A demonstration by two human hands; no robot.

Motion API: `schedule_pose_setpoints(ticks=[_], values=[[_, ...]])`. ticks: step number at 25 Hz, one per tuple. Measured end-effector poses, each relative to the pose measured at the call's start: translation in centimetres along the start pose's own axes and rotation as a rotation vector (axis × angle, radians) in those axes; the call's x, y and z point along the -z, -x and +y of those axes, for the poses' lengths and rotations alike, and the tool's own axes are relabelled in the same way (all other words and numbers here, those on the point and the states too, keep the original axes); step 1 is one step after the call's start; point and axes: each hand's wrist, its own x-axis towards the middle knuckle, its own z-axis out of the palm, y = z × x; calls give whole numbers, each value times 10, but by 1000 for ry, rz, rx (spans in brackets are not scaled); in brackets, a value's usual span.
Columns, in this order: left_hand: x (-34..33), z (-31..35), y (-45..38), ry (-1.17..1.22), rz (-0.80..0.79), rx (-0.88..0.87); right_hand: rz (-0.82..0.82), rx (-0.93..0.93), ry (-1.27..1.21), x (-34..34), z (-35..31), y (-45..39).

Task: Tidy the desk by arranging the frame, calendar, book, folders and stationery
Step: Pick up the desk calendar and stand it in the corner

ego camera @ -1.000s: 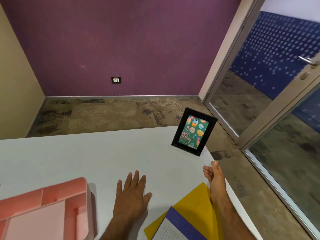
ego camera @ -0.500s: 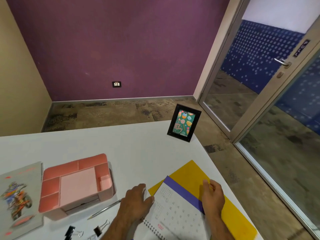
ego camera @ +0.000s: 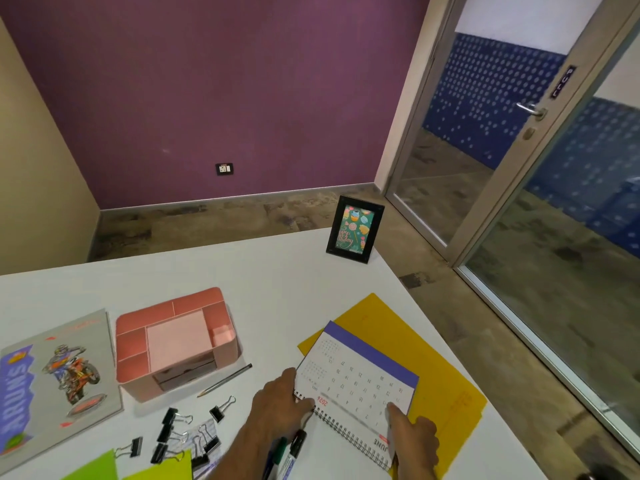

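A spiral-bound desk calendar (ego camera: 360, 382) with a purple edge lies on a yellow folder (ego camera: 440, 379) at the desk's near right. My left hand (ego camera: 277, 403) grips its left spiral corner and my right hand (ego camera: 412, 434) grips its near right side. A black picture frame (ego camera: 354, 229) with a green birthday card stands upright at the far right corner. A grey book (ego camera: 52, 382) with a motorbike cover lies at the left. Green folders (ego camera: 138, 467) show at the bottom edge.
A pink desk organiser (ego camera: 173, 341) stands left of centre, with a pencil (ego camera: 225, 380) beside it. Several black binder clips (ego camera: 183, 434) and markers (ego camera: 291, 452) lie near my left wrist. The white desk (ego camera: 242, 271) ends close to the right, by a glass door (ego camera: 519, 168).
The view has dropped toward the near desk. Both hands moved from flat on the desk and folder onto the calendar and now grip its spiral end. The frame stays standing.
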Motion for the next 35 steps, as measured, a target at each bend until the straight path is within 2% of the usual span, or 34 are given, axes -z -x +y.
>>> schedule_pose_setpoints(ticks=[2, 5, 8, 12, 17, 20, 22, 25, 30, 35], values=[[1, 2, 5, 10, -17, -9, -38, 8, -71, -6, 5, -1], [-1, -1, 8, 84, -43, -9, -36, 45, -46, -23, 23, -28], [-2, -3, 12, 169, -1, -38, -35, 45, -106, -2, 2, 6], [7, 8, 22, 282, 133, -124, -13, 167, -147, 18, -19, 29], [20, 20, 31, 346, 418, -136, -13, 313, -237, 36, -43, 38], [30, 20, 33, 252, 582, -310, -48, 433, -307, 45, -59, 47], [41, 25, 37, 268, 579, -396, -83, 525, -343, 48, -69, 53], [57, 31, 46, 420, 477, -400, -173, 592, -423, 48, -82, 63], [77, 28, 68, 551, 590, -424, -324, 669, -471, 38, -92, 81], [87, 1, 91, 722, 665, -316, -378, 661, -487, 16, -74, 104]])
